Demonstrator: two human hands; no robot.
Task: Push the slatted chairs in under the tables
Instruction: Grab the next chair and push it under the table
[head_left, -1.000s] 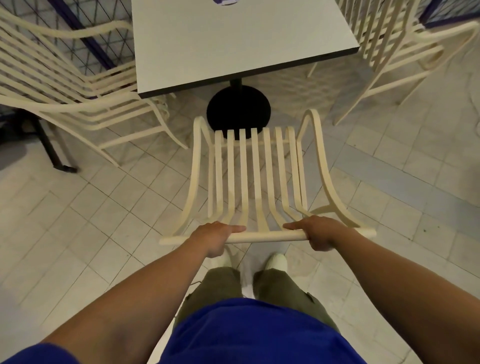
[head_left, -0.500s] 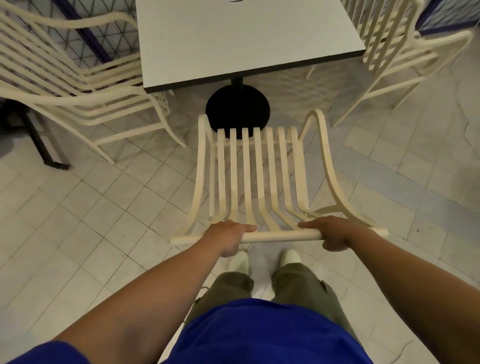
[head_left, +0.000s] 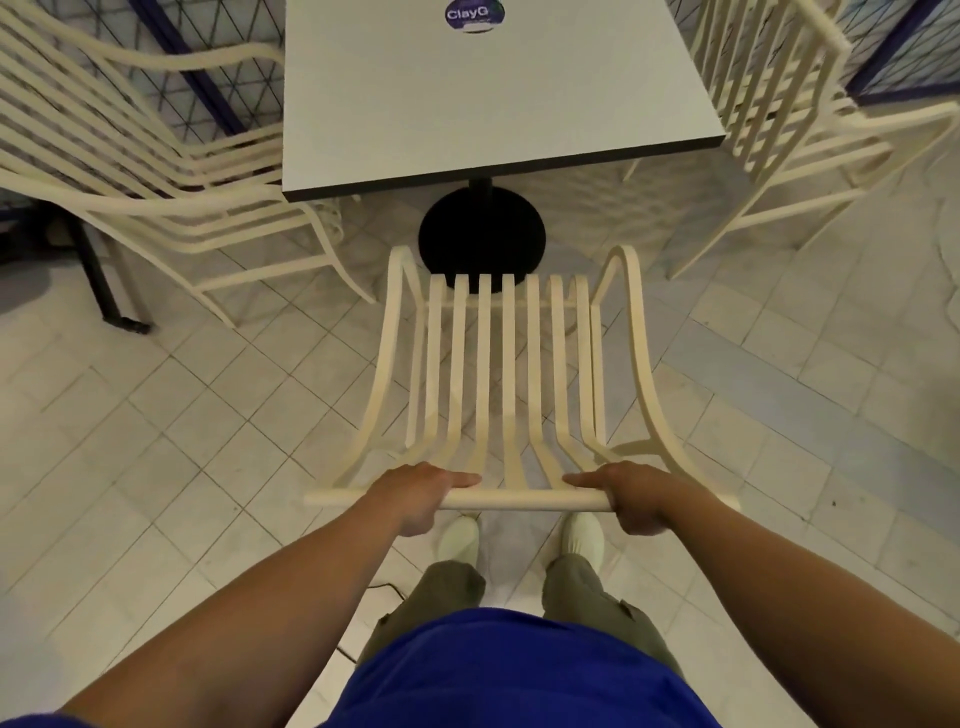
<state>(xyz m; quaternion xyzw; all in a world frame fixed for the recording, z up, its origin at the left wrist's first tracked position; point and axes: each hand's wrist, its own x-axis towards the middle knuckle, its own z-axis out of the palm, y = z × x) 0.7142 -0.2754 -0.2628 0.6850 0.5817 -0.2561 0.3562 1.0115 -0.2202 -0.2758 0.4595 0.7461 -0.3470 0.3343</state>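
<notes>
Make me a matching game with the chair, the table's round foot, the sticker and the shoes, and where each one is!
Things:
1. held chair
2. table base
3. sticker
4. shoes

Places:
A. on the tabletop, far end
B. on the tiles behind the chair's top rail
C. under the table, black and round
D. gripped by the left hand and right hand

Pairs: 1-D, 2-C, 3-A, 4-B

One text can be read: "ClayG", in pale letters on a round dark sticker (head_left: 471, 15) that lies on the grey desk (head_left: 493, 98) near its far edge. Smaller print below the word is too fine to make out.
</notes>
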